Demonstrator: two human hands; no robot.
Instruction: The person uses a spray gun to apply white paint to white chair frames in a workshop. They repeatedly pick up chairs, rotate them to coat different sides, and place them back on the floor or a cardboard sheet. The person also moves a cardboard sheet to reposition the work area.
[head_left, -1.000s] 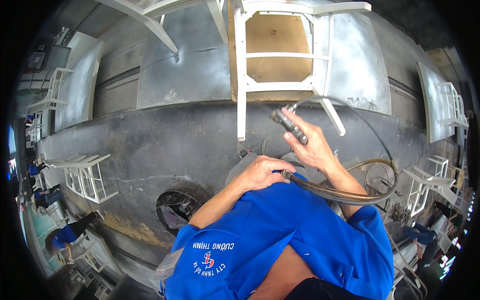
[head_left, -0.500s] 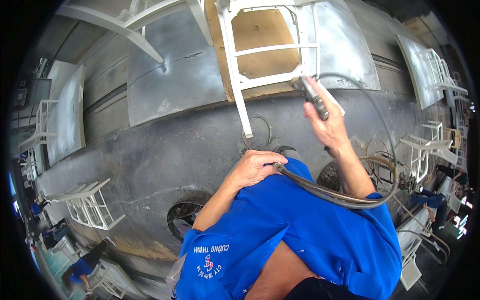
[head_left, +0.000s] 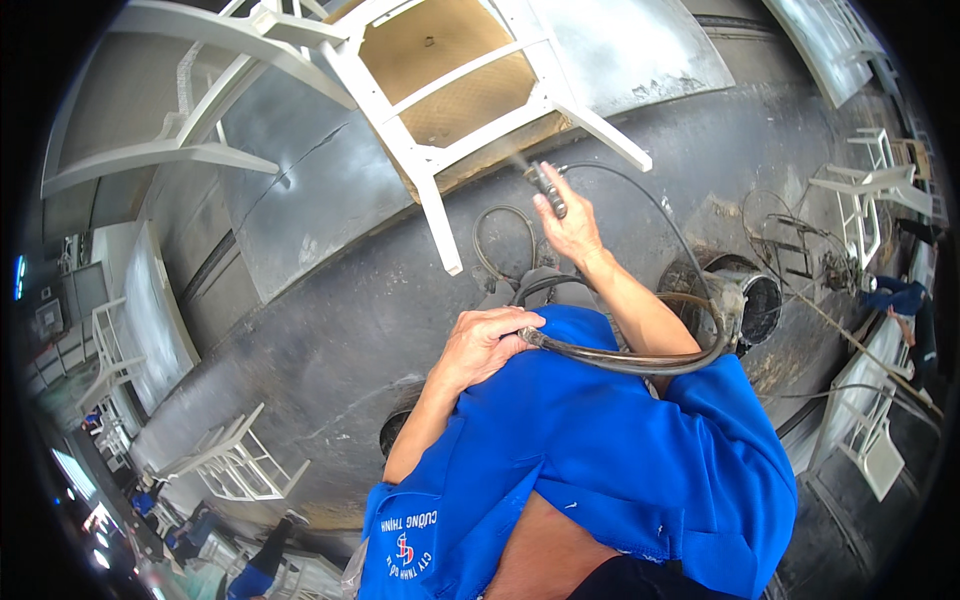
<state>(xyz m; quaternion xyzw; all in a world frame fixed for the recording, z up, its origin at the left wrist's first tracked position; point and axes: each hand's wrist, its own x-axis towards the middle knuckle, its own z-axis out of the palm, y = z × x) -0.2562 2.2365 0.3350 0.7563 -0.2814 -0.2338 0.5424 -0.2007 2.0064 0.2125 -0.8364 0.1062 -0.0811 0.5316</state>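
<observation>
Logged from my remote station: one spray gun, dark, slim, centre of frame, closed in the right grip, nozzle toward the upper left. One white chair frame, upper centre, tilted in the picture, a brown board behind its open seat, the grey desk under both. One hose loop, its near end clasped by the left grip against the blue shirt, below centre. One further white chair, upper left. Change against half a second ago: the view has swung, and the gun has come away from the chair's right leg, which I now see whole. A faint mist hangs between nozzle and near rail, apart from each other; I judge spraying under way along that edge.
</observation>
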